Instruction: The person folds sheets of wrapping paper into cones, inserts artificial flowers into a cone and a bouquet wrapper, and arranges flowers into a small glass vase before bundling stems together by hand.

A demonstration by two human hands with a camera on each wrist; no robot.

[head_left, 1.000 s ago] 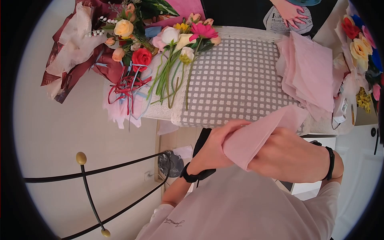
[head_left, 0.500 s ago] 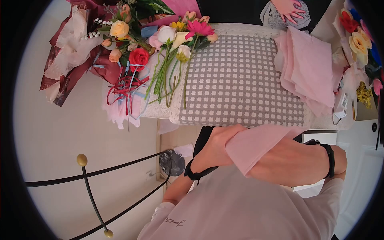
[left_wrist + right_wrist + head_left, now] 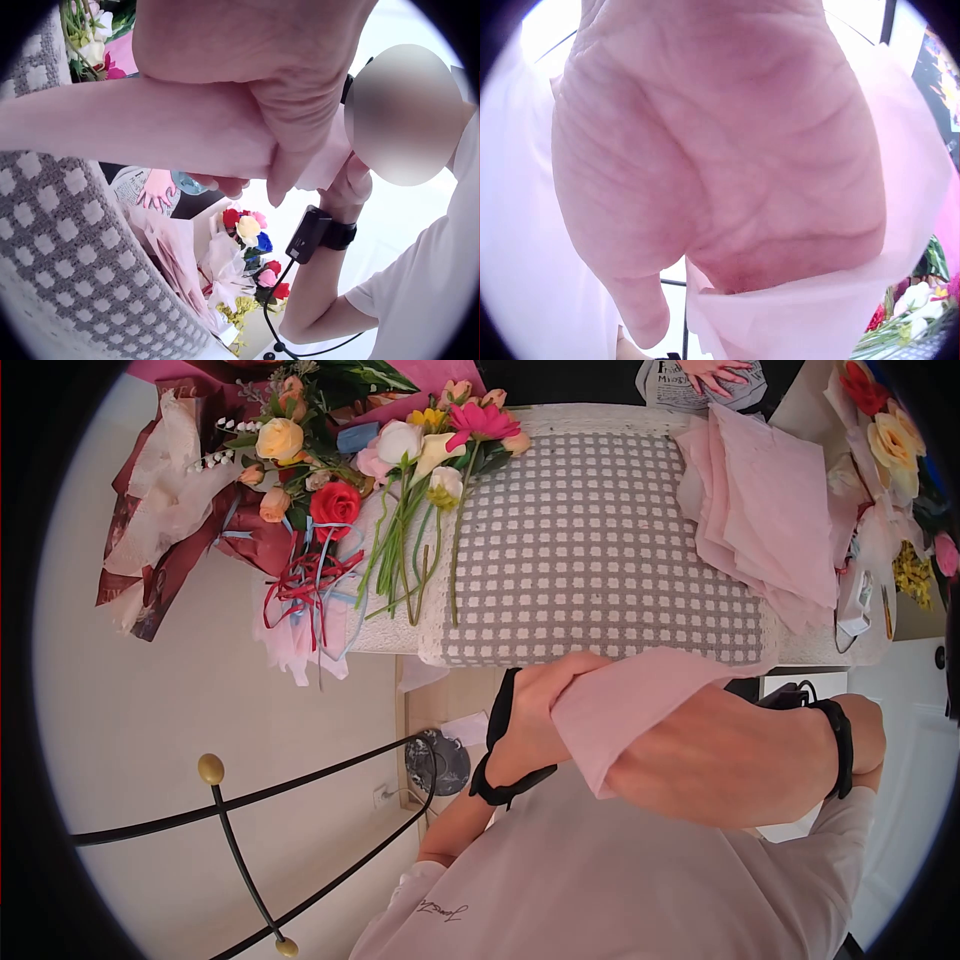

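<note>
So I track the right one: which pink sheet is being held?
The curled sheet gripped by the left hand; the other pink sheets lie piled on the table.

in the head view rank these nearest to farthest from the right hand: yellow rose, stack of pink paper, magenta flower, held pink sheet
From the right hand:
1. held pink sheet: against the hand
2. stack of pink paper: ahead, slightly right
3. magenta flower: ahead, to the left
4. yellow rose: farther left

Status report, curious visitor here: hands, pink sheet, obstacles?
Left hand grips thin pale-pink paper sheet. Right hand touches it. No obstruction apparent; multicoloured long-stemmed flowers lie apart.
</note>
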